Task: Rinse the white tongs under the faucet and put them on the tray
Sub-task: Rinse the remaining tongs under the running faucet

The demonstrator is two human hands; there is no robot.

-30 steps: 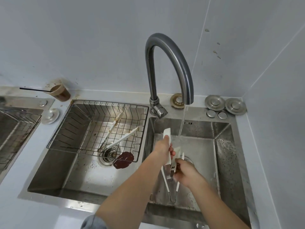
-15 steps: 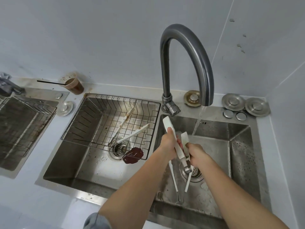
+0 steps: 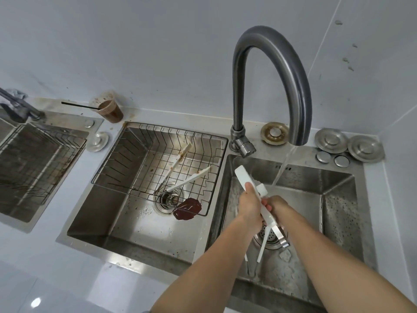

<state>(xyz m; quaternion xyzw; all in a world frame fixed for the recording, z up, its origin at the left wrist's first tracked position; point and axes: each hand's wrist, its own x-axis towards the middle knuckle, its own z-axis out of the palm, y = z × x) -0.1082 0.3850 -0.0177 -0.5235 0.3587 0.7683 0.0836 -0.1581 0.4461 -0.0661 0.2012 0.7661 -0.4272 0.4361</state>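
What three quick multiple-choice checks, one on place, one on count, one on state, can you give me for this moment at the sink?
1. Where are the white tongs being held?
A. Over the right basin
B. Inside the wire basket
C. On the counter by the cup

2. How many round metal caps sit right of the faucet spout?
A. One
B. Four
C. Seven

3. What is the state of the faucet?
A. Off
B. Running
C. Covered with a cloth

Answers:
1. A: the left hand and right hand grip them above the right basin.
2. B: two large, two small caps.
3. B: a water stream falls from the spout.
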